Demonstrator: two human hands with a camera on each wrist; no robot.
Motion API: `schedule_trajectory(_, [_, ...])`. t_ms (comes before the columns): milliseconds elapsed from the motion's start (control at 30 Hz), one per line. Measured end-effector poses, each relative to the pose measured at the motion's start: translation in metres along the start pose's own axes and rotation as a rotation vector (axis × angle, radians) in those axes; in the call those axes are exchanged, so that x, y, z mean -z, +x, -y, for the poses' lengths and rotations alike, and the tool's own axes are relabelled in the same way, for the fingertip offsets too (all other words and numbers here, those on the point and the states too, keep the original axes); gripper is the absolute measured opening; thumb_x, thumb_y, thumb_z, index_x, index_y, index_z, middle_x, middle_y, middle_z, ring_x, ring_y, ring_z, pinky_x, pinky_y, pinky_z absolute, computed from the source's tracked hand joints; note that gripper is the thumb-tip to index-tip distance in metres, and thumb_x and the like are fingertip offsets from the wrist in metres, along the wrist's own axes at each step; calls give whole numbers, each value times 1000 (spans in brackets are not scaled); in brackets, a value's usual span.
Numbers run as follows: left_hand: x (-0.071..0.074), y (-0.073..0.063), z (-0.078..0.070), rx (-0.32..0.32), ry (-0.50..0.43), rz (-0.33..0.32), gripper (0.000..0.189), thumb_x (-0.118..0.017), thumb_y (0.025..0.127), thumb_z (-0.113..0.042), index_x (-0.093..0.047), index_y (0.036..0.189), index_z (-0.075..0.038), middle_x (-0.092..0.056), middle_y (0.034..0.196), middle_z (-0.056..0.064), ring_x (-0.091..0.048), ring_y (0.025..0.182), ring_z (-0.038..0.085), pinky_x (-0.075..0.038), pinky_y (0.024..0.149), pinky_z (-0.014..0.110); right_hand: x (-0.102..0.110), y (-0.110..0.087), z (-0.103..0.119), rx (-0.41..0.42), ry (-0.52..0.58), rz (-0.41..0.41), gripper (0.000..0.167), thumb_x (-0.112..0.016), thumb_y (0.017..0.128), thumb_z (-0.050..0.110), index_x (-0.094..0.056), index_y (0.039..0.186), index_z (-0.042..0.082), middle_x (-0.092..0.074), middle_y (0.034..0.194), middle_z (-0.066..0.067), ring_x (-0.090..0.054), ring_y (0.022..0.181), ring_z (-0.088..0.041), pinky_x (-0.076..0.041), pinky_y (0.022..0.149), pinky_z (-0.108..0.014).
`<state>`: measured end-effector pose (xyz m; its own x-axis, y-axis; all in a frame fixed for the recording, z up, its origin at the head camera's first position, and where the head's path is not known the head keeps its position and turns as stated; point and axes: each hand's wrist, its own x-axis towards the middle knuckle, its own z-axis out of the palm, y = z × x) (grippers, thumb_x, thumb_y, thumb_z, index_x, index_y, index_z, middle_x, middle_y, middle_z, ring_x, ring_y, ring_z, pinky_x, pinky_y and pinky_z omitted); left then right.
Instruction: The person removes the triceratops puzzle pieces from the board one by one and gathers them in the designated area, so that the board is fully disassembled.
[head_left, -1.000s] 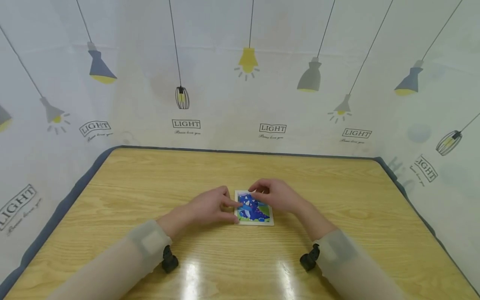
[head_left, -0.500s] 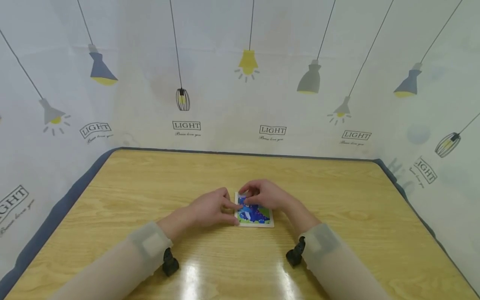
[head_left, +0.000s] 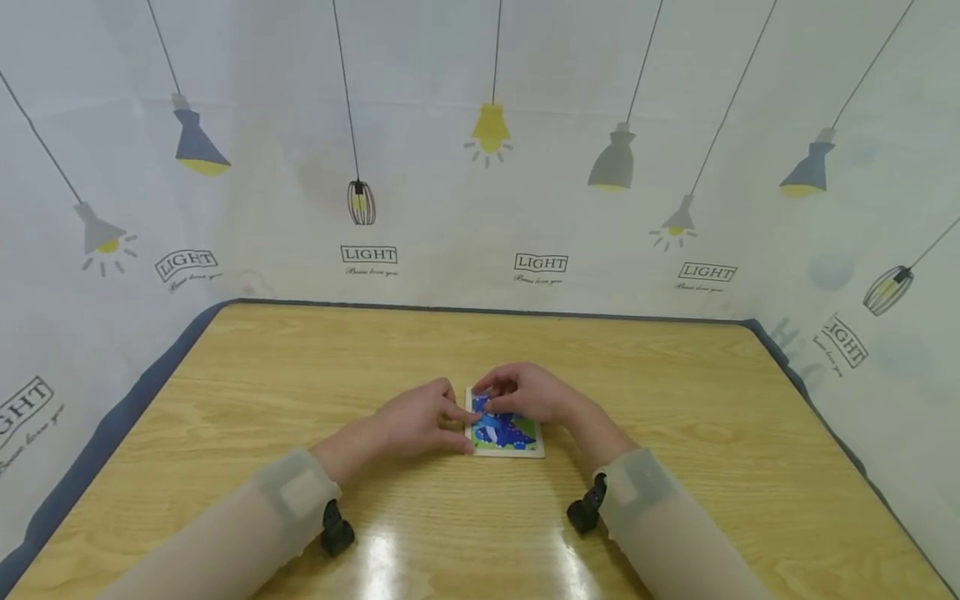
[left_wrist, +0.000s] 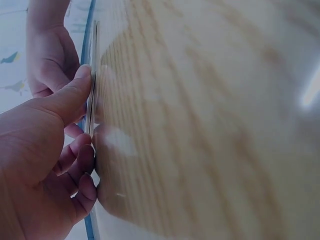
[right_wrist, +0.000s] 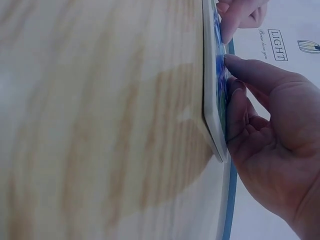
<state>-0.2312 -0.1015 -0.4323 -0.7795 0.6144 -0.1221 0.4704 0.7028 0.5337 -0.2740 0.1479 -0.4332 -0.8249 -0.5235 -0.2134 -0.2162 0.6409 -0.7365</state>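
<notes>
Board (head_left: pixel 517 433), flat on the bench (head_left: pixel 465 525).
Head: the left hand (head_left: pixel 414 421), loosely open, touches its left edge, likely steadying it; the right hand (head_left: pixel 534 392) bends over its far part, further left than a second ago. Left wrist: left thumb (left_wrist: pixel 71 96) against its edge. Right wrist: right thumb (right_wrist: pixel 265 75) at its face; any grip unclear.

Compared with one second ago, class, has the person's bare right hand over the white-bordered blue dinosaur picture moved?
Yes, leftward: in the head view, the bare right hand sits further left against the fixed yellow lamp printed on the white backdrop.
</notes>
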Motion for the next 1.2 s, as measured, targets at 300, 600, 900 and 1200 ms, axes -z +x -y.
schedule_trajectory(300, [-2, 0, 1, -4, 8, -3, 48, -82, 97, -51, -76, 140, -30, -54, 105, -1, -48, 92, 15, -39, 77, 31, 0, 1, 5, -33, -13, 11, 24, -75, 106, 23, -81, 129, 23, -79, 121, 5, -70, 103, -11, -55, 102, -40])
schedule_trajectory(600, [-2, 1, 1, -12, 10, -4, 49, -82, 97, -52, -76, 140, -28, -54, 105, -1, -48, 92, 15, -38, 76, 30, -1, 5, 6, -46, -15, 13, 23, -74, 106, 23, -77, 129, 19, -74, 116, 0, -64, 102, -18, -52, 101, -41])
schedule_trajectory(900, [-3, 0, 2, -31, 10, -14, 49, -82, 98, -52, -76, 140, -26, -53, 105, 0, -47, 90, 15, -38, 76, 30, -2, 4, 10, -41, 1, 13, 24, -72, 107, 20, -74, 130, 15, -72, 111, -2, -63, 100, -18, -51, 101, -40])
schedule_trajectory(1200, [-3, 0, 1, -26, 14, -13, 49, -81, 98, -51, -76, 140, -27, -54, 106, 0, -47, 91, 15, -38, 77, 30, -2, 5, 9, -28, -1, 10, 23, -72, 107, 17, -73, 129, 14, -70, 113, -3, -62, 103, -18, -51, 102, -41])
